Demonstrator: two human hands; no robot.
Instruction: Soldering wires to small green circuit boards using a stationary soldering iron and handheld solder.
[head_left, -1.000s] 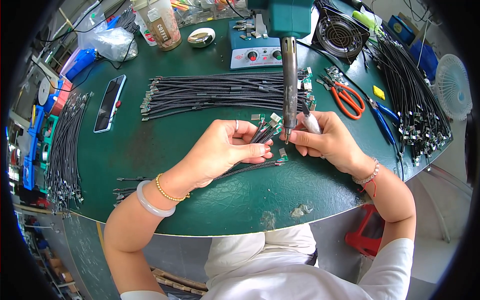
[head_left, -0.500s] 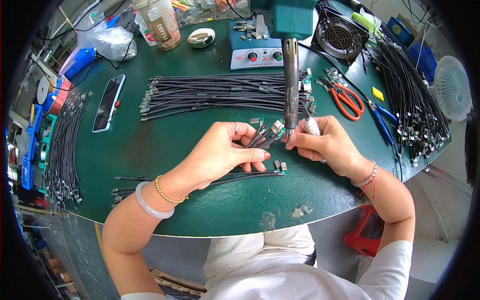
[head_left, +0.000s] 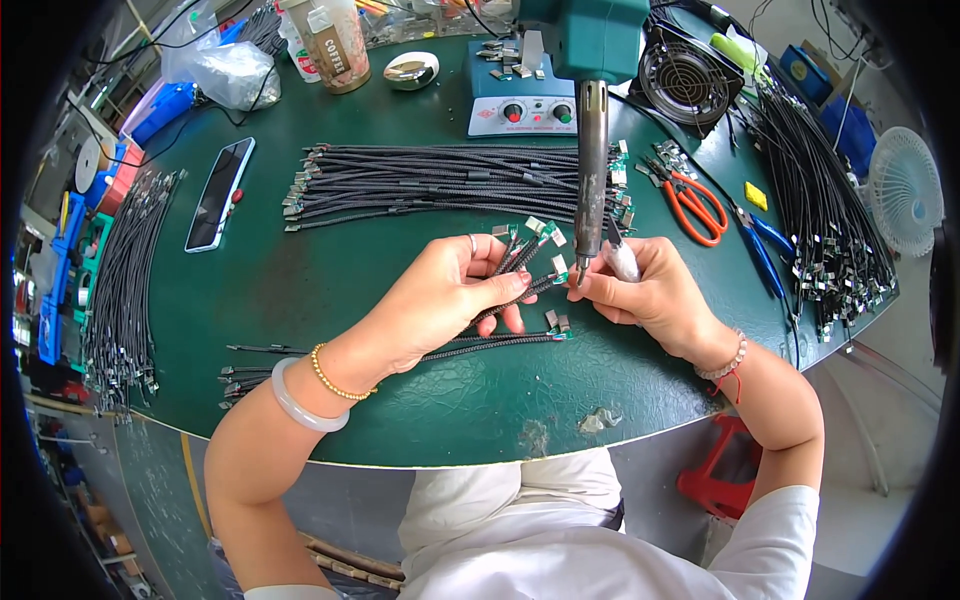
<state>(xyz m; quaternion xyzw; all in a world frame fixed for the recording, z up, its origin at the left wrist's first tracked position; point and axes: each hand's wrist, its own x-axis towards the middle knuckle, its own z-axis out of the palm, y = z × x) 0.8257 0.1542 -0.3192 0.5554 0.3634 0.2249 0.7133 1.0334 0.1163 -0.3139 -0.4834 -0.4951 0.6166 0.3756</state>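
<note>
My left hand is closed round several black braided cables, whose metal plugs and small green boards fan out above my fingers. One plug lies close to the tip of the upright soldering iron. My right hand is closed, with a small tool with a white-wrapped handle and a dark pointed tip sticking up from it. Its thumb and forefinger meet beside the iron's tip; whatever they pinch is too small to make out. Below my left hand, more cables lie on the green table.
A bundle of black cables lies behind my hands, with others at far left and right. Orange-handled pliers and blue-handled pliers rest at right. A phone, soldering control box and fan stand around.
The cables in my left hand have spread apart, and one plug now sits lower, near the iron's tip. My right hand stays beside the tip. The whole view has shifted slightly.
</note>
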